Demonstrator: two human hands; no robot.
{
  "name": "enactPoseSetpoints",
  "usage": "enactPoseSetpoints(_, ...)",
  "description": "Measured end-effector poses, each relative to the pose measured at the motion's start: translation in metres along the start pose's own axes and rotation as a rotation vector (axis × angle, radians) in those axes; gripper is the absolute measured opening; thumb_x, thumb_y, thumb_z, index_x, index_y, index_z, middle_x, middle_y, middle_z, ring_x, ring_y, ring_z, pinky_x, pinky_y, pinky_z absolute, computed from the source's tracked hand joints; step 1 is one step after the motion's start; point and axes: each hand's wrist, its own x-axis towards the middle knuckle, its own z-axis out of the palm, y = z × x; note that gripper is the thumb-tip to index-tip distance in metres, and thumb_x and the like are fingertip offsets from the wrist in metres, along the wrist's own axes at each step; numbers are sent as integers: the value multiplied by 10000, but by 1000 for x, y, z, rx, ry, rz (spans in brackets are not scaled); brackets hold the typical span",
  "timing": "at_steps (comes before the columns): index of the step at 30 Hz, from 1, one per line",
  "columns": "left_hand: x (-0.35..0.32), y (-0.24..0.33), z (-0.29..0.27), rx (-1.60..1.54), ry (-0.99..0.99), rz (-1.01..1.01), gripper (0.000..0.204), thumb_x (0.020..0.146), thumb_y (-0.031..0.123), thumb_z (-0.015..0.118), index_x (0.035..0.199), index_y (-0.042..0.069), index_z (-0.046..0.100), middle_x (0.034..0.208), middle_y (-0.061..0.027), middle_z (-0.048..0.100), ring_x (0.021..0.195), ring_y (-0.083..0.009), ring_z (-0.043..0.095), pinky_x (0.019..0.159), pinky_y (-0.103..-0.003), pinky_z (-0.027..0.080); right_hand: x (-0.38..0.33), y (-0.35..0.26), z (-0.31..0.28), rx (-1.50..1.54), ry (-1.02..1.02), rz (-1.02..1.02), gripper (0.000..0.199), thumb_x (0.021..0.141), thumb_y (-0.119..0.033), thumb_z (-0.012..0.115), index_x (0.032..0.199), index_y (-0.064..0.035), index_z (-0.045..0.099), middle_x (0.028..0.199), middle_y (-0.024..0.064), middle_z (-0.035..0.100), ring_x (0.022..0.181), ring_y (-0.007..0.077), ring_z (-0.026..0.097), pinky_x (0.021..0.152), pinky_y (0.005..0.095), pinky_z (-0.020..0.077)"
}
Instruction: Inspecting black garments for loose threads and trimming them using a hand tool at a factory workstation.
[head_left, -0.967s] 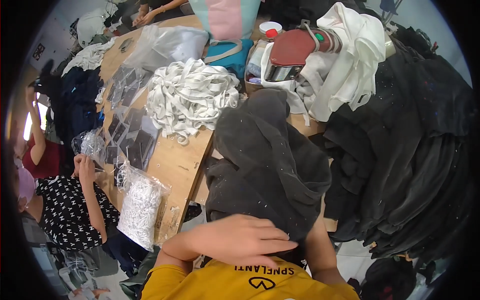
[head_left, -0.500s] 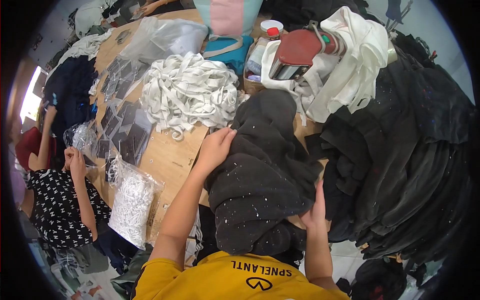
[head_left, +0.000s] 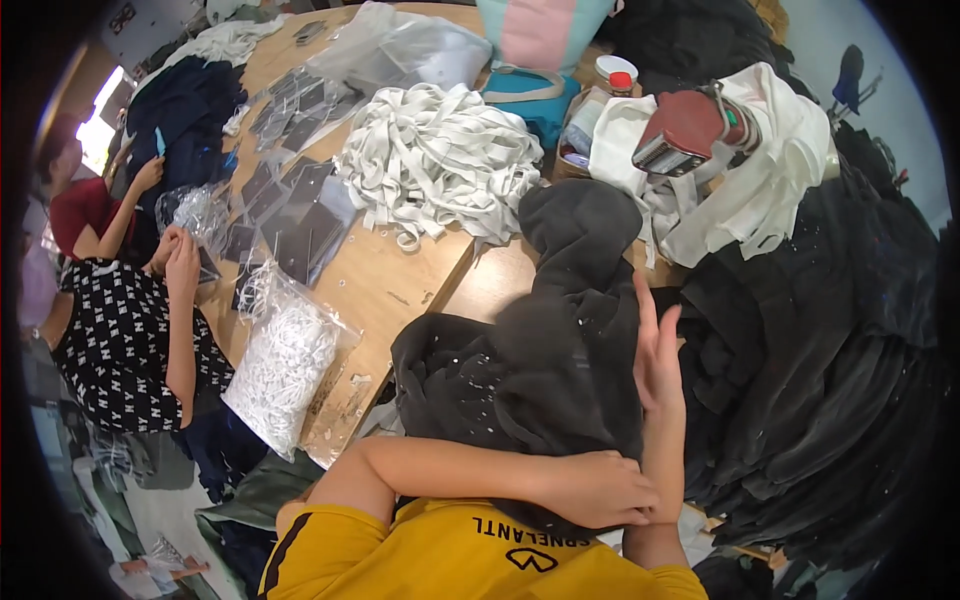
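Note:
A dark grey-black garment point(head_left: 570, 330) flecked with white lint lies in front of me, over the near table edge and against my body. My left forearm crosses its lower part to the right. At the garment's lower right, my left hand point(head_left: 597, 489) has curled fingers, closed on the cloth close to my right wrist. My right hand point(head_left: 658, 355) stands along the garment's right side, fingers stretched and apart, its palm side against the cloth. The rounded upper end point(head_left: 580, 220) of the garment rests on the wooden table point(head_left: 390, 285).
White straps point(head_left: 440, 160) are heaped beyond the garment. A bag of white cords point(head_left: 283, 370) lies left. A red handheld machine point(head_left: 680, 130) sits on white cloth, back right. Dark garments point(head_left: 800, 360) are piled right. Another person point(head_left: 125, 345) works at left.
My left hand has gone from the garment's upper left across to its lower right, bringing cloth over. My right hand has moved up with fingers extended. The view has shifted.

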Motion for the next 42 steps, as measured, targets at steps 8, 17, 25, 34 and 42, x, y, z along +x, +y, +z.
enactPoseSetpoints(8, -73, 14, -120, -192, 917, -1, 287, 902, 143, 531, 1133, -18, 587, 1077, -104, 637, 995, -214, 604, 875, -349, 463, -124, 14, -42, -322, -81, 155, 902, 863, -559, 534, 1490, -62, 118, 1549, 139, 119, 1431, 314, 91, 1131, 407, 146)
enactPoseSetpoints(17, -134, -101, -39, -264, 657, -808, 297, 959, 262, 523, 1051, -9, 603, 876, -46, 630, 854, -102, 552, 769, -254, 446, -115, 45, -8, -76, 254, 274, 181, 767, -4, 566, 742, -113, 423, 726, -75, 380, 681, 14, 375, 608, 171, 304)
enactPoseSetpoints(25, -160, -77, -51, -81, 525, -539, 267, 817, 278, 677, 984, 78, 619, 1122, -62, 584, 1103, -255, 456, 958, -371, 337, -121, -31, -55, 466, 484, -178, 92, 722, -40, 413, 762, -95, 350, 837, 116, 540, 856, 258, 580, 819, 385, 499)
enactPoseSetpoints(34, -194, -35, -65, -614, 1468, -291, 325, 734, 188, 706, 904, -68, 599, 998, -220, 656, 876, -259, 652, 797, -365, 532, -193, -84, -132, 322, 682, -475, 136, 811, -130, 445, 894, -53, 520, 925, 91, 628, 920, 263, 607, 863, 391, 484)
enactPoseSetpoints(42, -200, -62, -115, -555, 914, -655, 321, 889, 340, 636, 891, 28, 566, 814, -9, 557, 731, -70, 502, 640, -209, 408, -214, -95, -155, -1078, 1019, -201, 163, 890, -186, 592, 942, -33, 576, 852, 10, 506, 852, 92, 456, 822, 249, 393)
